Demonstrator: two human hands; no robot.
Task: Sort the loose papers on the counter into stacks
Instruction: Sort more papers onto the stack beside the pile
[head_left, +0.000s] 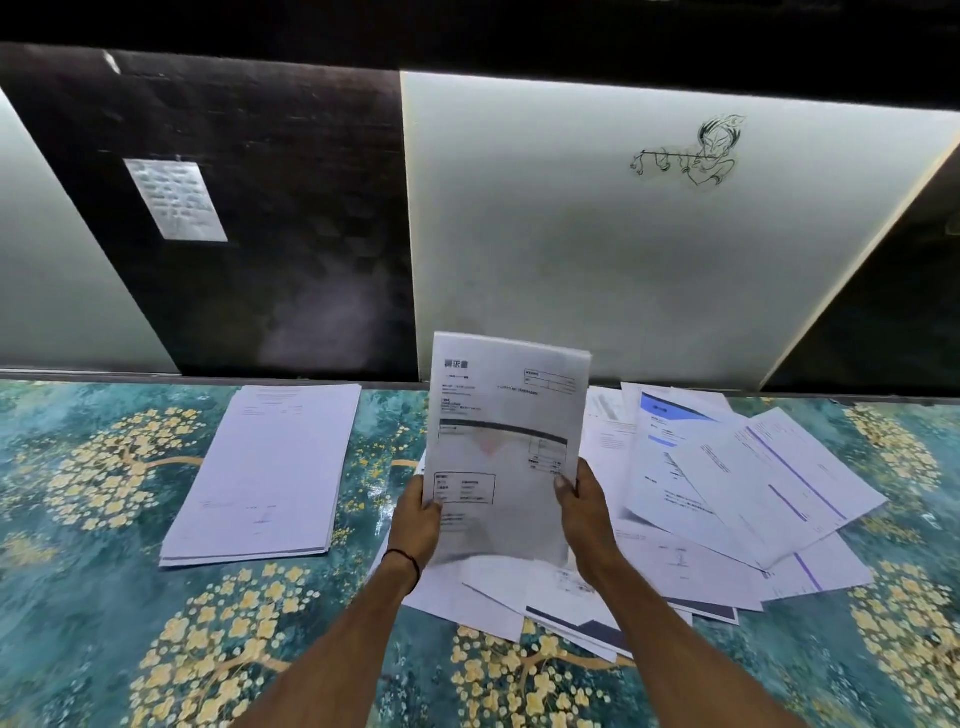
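Partway, I'd judge: one neat stack (270, 467) on counter (78, 597), 9 o'clock of held sheet (504, 426). Left hand (415, 525) & right hand (582, 514) pinch its lower edges, sheet upright. Loose pile (727, 493) at 3-5 o'clock, unsorted, prob. most work left.

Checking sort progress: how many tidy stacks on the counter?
1. The tidy stack lies on the counter, left of the sheet held by the left hand and right hand. The heap at right is loose; the sheet may hide more.
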